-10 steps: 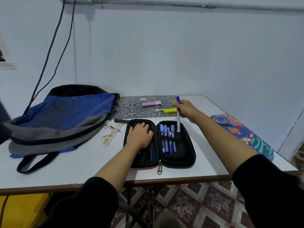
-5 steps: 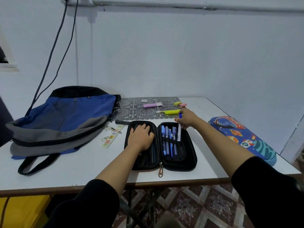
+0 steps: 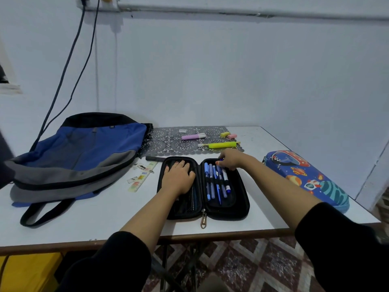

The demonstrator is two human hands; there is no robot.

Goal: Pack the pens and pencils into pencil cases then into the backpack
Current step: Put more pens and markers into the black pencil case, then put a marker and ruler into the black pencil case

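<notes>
Pens [image 3: 212, 182] lie side by side under an elastic band in the right half of the open black pencil case [image 3: 240, 207], which sits flat near the front edge of the white table [image 3: 94, 218]. The left hand [image 3: 177, 178] presses on the left half of the case, palm down, fingers straight and slightly spread. The right hand [image 3: 230, 159] is at the far end of the right half, its fingers curled and pinching the blue cap end of a white-barrelled pen [image 3: 226, 181], the rightmost in the row. The blue and grey backpack [image 3: 84, 152] lies on its side at the left of the table, apart from the case. A space-patterned pencil case [image 3: 305, 178] lies closed at the right. Behind, on a lace mat [image 3: 166, 142], lie a pink highlighter [image 3: 192, 136], a yellow highlighter [image 3: 222, 145] and small erasers [image 3: 232, 135]. A ruler [image 3: 143, 177] lies between backpack and black case.
</notes>
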